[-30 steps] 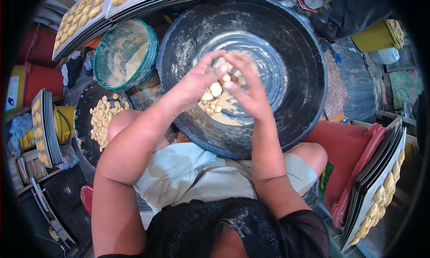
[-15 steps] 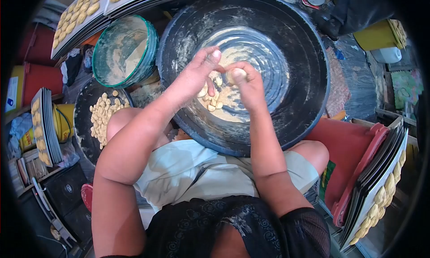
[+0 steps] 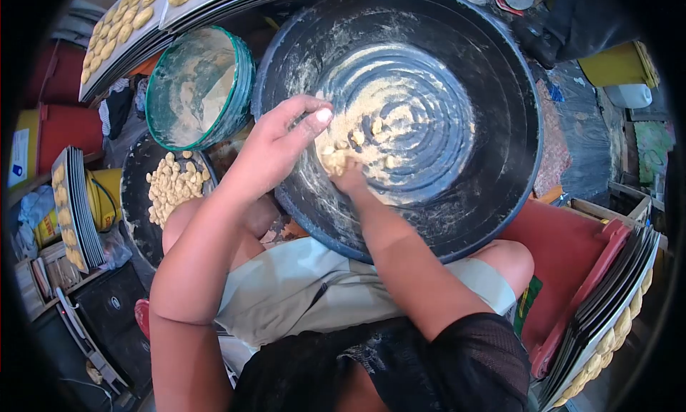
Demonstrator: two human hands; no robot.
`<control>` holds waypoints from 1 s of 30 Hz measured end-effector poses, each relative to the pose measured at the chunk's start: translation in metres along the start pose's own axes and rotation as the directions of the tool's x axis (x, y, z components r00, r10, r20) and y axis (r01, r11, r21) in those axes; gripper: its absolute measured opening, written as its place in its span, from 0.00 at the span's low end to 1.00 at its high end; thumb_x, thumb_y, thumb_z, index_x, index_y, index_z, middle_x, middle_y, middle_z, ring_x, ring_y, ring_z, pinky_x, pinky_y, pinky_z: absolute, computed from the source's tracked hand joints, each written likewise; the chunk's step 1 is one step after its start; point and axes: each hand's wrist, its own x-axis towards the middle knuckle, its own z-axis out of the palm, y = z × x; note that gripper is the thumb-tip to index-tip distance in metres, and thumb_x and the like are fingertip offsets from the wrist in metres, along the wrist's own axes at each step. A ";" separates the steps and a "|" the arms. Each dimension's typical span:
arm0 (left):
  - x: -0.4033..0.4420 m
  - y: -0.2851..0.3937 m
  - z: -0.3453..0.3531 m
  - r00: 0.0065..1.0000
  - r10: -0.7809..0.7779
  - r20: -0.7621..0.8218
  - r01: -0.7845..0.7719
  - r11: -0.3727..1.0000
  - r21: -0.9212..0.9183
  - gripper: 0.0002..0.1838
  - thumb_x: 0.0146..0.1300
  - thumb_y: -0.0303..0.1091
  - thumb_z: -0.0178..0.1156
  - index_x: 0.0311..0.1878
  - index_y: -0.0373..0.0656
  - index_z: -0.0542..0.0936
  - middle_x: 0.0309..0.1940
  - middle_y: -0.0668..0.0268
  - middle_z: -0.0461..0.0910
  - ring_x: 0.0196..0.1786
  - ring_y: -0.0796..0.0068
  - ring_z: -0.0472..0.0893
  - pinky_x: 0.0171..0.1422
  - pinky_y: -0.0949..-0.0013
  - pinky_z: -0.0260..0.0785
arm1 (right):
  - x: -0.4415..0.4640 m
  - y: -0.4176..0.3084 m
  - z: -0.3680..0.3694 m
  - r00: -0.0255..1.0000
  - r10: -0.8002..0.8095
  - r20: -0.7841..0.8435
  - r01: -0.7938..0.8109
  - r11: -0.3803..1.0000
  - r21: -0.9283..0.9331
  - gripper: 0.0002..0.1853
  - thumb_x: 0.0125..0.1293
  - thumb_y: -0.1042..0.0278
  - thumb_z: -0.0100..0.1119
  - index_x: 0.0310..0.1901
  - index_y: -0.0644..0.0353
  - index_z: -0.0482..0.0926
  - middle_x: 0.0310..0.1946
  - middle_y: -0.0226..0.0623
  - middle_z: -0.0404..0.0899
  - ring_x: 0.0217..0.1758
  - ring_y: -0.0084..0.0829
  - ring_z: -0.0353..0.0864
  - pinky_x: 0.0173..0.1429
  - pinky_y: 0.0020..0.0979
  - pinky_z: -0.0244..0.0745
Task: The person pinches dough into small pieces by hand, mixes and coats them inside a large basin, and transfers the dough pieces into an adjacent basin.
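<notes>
My left hand (image 3: 282, 140) is raised over the left side of a large black tub (image 3: 500, 126). Its thumb and bent index finger stand apart, with nothing visible between them; the palm side is hidden. Low in the tub, my right hand (image 3: 348, 175) touches a small cluster of pale dough pieces (image 3: 334, 160), its fingers blurred by motion. A few loose dough lumps (image 3: 376, 126) lie on the floury ridged bottom just beyond that hand.
A green-rimmed basin (image 3: 189, 90) dusted with flour stands left of the tub. Below it, a dark pan (image 3: 136, 197) holds many dough pieces (image 3: 175, 187). Stacked trays with shaped dough (image 3: 121, 30) sit at upper left, more trays (image 3: 607, 319) lean by a red bin (image 3: 554, 262) at right.
My hands have parted. The right one went down and left from a dough piece it held to the cluster; the left drew back leftward. Loose lumps now show in the tub's middle.
</notes>
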 end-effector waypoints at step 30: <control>0.024 -0.033 0.018 0.977 0.000 0.213 -0.094 0.897 0.432 0.24 0.64 0.41 0.61 0.59 0.37 0.73 0.55 0.51 0.74 0.59 0.58 0.74 0.64 0.63 0.65 | -0.023 -0.013 -0.171 0.640 -0.655 0.402 0.052 0.559 0.828 0.18 0.60 0.72 0.59 0.53 0.62 0.73 0.43 0.34 0.79 0.48 0.25 0.76 0.51 0.27 0.72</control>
